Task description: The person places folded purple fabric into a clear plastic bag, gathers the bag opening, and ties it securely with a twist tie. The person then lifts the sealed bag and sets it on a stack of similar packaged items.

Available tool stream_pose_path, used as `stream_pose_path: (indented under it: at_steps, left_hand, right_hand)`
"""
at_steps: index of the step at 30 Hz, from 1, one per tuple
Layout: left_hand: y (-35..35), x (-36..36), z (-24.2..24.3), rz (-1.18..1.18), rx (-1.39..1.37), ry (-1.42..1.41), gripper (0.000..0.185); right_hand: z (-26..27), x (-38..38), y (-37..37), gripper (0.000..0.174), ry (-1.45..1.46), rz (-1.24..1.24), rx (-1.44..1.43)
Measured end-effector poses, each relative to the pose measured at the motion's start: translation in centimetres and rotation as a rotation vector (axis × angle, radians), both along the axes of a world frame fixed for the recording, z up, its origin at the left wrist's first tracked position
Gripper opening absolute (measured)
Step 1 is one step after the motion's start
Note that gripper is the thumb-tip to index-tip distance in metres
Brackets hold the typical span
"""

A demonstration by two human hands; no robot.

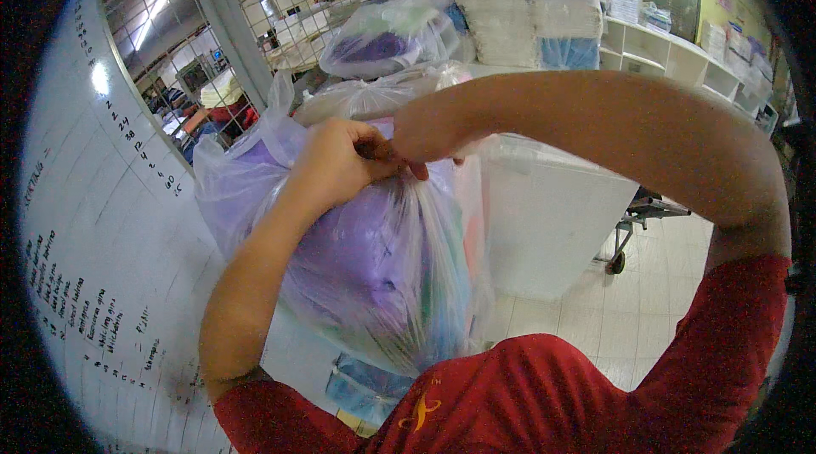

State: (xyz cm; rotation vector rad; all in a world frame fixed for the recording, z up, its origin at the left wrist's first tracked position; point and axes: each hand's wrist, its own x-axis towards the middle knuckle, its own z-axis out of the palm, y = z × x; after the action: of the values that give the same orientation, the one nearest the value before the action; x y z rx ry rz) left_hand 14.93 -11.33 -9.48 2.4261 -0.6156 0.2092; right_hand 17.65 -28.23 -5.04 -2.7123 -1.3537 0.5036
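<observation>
A large clear plastic bag [376, 263] packed with purple, green and pink folded fabric stands before me. Both my hands meet at its gathered top. My left hand [344, 157] pinches the twisted plastic, with its fingertips against those of my right hand [427, 141]. The right hand is bent inward and also grips the gathered plastic; its fingers are partly hidden behind the wrist. Folds of the bag run down from the hands. Another tied clear bag [366, 97] lies just behind.
A whiteboard [159, 263] with handwriting stands close on the left, beside a wire-mesh partition [306, 1]. Tall plastic-wrapped stacks [484, 7] rise behind the bags. White shelves [676, 58] line the back right. A wheeled cart [637, 218] is at right. A wrapped blue bundle [370, 387] lies below.
</observation>
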Motion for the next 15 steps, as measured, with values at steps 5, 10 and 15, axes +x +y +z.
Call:
stream_pose_path:
  at_steps: [5, 10, 15]
  left_hand:
    - [-0.3, -0.5, -0.1, -0.039, -0.028, -0.069, 0.028]
    - [-0.6, -0.5, -1.3, -0.102, -0.281, -0.287, 0.031]
    - [0.5, 0.9, -1.3, -0.007, 0.152, -0.668, 0.029]
  right_hand:
    - [0.0, -0.1, 0.3, 0.019, -0.5, 0.293, 0.024]
    - [0.8, -1.0, 0.3, 0.014, -1.079, 0.67, -0.066]
    - [1.7, -0.4, -0.3, 0.015, -1.593, 1.275, 0.108]
